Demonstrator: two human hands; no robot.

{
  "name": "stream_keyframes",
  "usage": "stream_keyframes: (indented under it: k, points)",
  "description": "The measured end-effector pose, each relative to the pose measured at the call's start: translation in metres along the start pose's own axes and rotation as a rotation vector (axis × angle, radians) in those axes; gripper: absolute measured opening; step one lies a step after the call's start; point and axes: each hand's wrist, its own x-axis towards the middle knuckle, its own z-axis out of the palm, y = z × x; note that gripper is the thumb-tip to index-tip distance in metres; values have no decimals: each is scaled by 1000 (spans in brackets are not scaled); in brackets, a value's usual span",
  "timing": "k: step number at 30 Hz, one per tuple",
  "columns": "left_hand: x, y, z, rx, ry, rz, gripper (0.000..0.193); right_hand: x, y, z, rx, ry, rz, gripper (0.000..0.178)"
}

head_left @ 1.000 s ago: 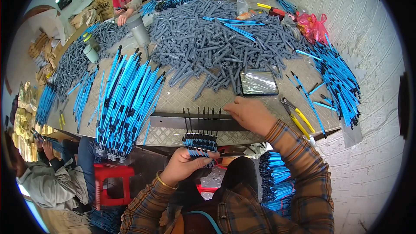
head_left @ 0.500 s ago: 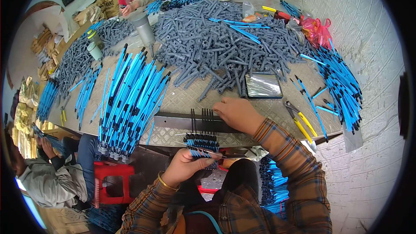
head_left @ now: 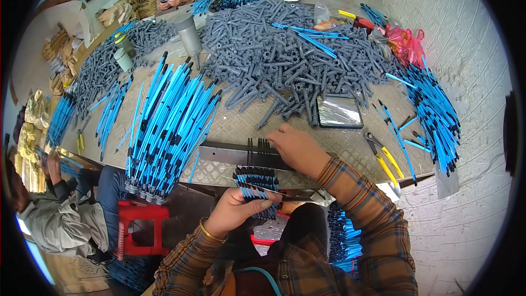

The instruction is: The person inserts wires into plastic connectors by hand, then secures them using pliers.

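My left hand (head_left: 241, 207) is closed on a row of blue-and-black sticks (head_left: 255, 174) at the table's front edge, thumb on top. Thin black rods (head_left: 250, 151) run up from that row over a flat dark metal bar (head_left: 222, 154) lying along the edge. My right hand (head_left: 298, 151) rests at the bar, its fingers curled in beside the tips of several rods. Its grip is partly hidden, so what it pinches cannot be made out. A thin metal strip (head_left: 296, 198) sticks out to the right of my left hand.
A big heap of grey plastic tubes (head_left: 263, 49) covers the table's middle. Blue stick bundles lie left (head_left: 172, 126) and right (head_left: 435, 112). A film-wrapped black tray (head_left: 339, 112) and yellow-handled pliers (head_left: 386, 161) lie right of the bar. A red stool (head_left: 143, 225) stands lower left; co-workers sit around.
The whole view has shifted slightly. My hands keep nearly the same places at the bar and sticks. Across the table, the person in red has brought both hands together.
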Motion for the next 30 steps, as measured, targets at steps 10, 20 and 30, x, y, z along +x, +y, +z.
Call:
stream_keyframes:
  k: [10, 20, 30]
  points:
    - [-1, -1, -5, -43, -18, -18, 18, 13, 2, 2, 267, -38, -32, 20]
    - [-1, 9, -11, -3, -29, -64, 14, 26, 3, 11, 332, -78, -57, 23]
    - [-7, 11, -15, -28, -120, -83, 17, 24, 1, 0, 340, -190, 138, 23]
